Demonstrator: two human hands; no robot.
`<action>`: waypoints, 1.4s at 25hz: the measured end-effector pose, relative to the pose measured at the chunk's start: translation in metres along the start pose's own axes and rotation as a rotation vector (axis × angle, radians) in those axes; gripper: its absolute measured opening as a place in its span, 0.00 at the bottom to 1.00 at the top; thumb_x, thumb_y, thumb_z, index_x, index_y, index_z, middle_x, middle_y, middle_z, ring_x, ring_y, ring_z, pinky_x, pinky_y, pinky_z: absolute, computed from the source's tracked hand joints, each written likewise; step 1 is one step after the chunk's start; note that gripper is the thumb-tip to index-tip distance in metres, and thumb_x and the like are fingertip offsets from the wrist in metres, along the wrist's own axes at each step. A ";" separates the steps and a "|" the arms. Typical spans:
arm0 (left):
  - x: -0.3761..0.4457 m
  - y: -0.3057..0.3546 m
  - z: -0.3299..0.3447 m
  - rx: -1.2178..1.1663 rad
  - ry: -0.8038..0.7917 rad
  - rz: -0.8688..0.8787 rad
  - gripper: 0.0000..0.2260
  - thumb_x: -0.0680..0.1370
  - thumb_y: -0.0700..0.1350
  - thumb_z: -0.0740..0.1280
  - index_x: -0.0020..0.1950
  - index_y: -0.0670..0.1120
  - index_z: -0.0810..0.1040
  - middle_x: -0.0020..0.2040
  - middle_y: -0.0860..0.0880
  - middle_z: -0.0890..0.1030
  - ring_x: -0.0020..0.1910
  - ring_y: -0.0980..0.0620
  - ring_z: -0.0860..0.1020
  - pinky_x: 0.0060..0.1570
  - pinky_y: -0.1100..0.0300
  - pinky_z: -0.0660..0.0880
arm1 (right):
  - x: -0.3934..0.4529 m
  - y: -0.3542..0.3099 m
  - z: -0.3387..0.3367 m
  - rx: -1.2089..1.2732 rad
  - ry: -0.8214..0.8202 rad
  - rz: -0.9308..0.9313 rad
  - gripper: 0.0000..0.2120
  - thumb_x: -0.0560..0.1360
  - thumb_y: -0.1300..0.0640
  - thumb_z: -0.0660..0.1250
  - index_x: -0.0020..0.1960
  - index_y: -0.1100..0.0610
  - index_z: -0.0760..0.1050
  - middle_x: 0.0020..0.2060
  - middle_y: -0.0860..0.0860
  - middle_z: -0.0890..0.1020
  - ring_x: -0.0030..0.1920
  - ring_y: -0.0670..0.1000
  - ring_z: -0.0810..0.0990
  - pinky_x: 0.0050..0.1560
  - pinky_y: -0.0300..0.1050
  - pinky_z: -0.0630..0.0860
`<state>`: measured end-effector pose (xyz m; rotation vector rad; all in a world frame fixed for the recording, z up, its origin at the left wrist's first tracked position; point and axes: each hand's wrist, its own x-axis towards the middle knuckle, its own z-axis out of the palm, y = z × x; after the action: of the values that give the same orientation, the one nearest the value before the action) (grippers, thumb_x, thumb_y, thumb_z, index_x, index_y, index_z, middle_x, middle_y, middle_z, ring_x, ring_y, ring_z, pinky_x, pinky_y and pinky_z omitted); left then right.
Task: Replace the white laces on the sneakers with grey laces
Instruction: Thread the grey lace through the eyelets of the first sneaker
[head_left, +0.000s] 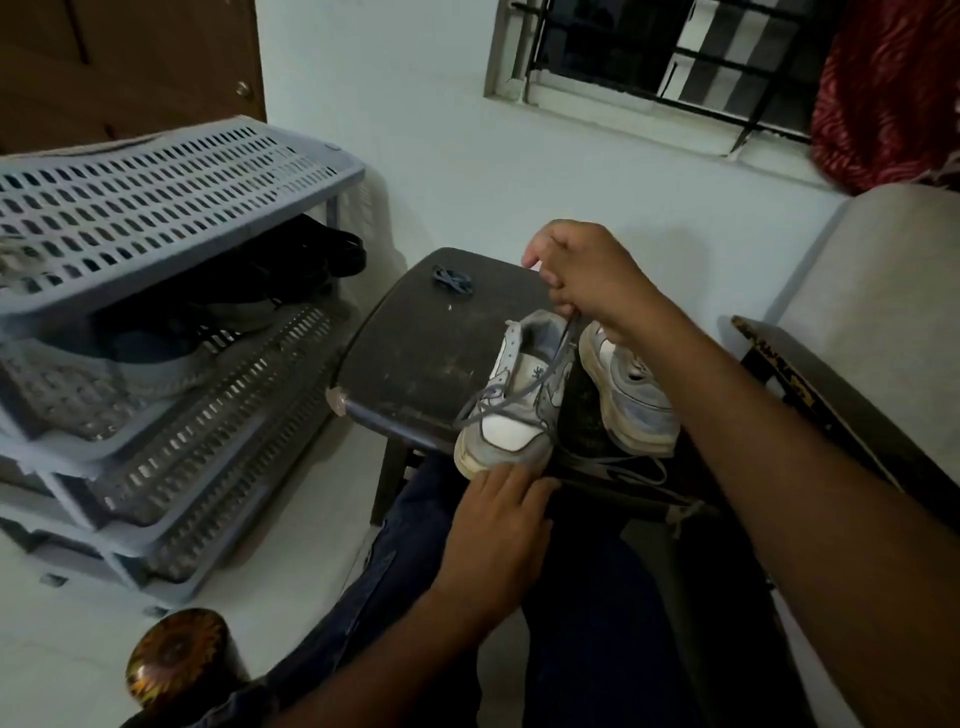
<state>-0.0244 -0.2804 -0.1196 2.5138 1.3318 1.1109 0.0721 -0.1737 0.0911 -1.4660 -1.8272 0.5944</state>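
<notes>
Right hand (587, 275) hides the grey lace (558, 358) end (pinched).

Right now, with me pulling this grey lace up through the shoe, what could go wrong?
The left sneaker sits with its toe over the edge of the stool, steadied only by the left hand at the toe; a hard pull by the right hand on the grey lace could tip it off. The loose lace at the front edge could snag or slip to the floor.
</notes>
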 end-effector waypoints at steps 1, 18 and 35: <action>0.001 -0.001 0.010 0.087 -0.047 0.033 0.23 0.69 0.47 0.71 0.64 0.47 0.76 0.57 0.49 0.78 0.53 0.49 0.76 0.54 0.56 0.72 | 0.004 -0.006 -0.001 -0.347 -0.139 -0.037 0.13 0.80 0.63 0.56 0.45 0.57 0.79 0.37 0.49 0.77 0.36 0.49 0.75 0.39 0.41 0.71; 0.049 -0.071 0.022 0.420 -0.038 -0.076 0.36 0.70 0.58 0.72 0.72 0.43 0.67 0.66 0.41 0.73 0.63 0.42 0.71 0.62 0.47 0.71 | 0.008 0.043 0.025 -0.548 -0.498 0.578 0.13 0.78 0.59 0.59 0.35 0.56 0.69 0.25 0.51 0.64 0.21 0.47 0.61 0.23 0.35 0.58; 0.038 -0.053 0.032 0.452 0.167 0.144 0.04 0.69 0.43 0.68 0.42 0.44 0.79 0.40 0.46 0.77 0.39 0.45 0.74 0.40 0.51 0.72 | 0.036 -0.041 -0.009 -0.853 -0.272 -0.327 0.12 0.80 0.59 0.55 0.49 0.58 0.77 0.37 0.47 0.76 0.35 0.46 0.73 0.37 0.42 0.65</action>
<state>-0.0268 -0.2109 -0.1422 2.9278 1.6254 1.1815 0.0490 -0.1495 0.1357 -1.5708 -2.6524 -0.2081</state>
